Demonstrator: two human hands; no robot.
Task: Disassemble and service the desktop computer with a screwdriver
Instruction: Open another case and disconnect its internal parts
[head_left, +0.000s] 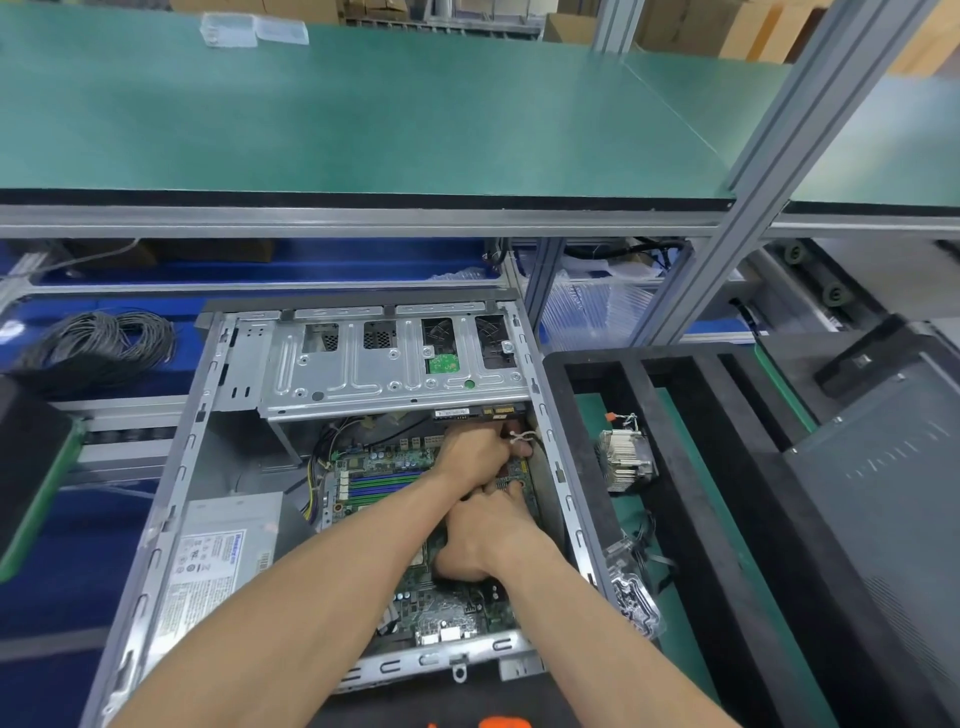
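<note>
The desktop computer case (171, 499) lies open on the bench with its side off. Its green motherboard (384, 467) sits in the middle, under a metal drive cage (389, 364). My left hand (475, 454) reaches in to the far right corner below the cage and grips a bundle of thin white and black cables (524, 437). My right hand (491, 535) rests just behind it on the board, fingers bent down and one fingertip touching the board. What is under its palm is hidden. An orange object (501, 722) shows at the bottom edge.
A grey power supply (218, 561) fills the case's near left. A black foam tray (691, 467) on the right holds a heatsink (626, 460) and a clear plastic part (636, 597). A dark side panel (883, 499) lies far right, a cable coil (98, 343) far left.
</note>
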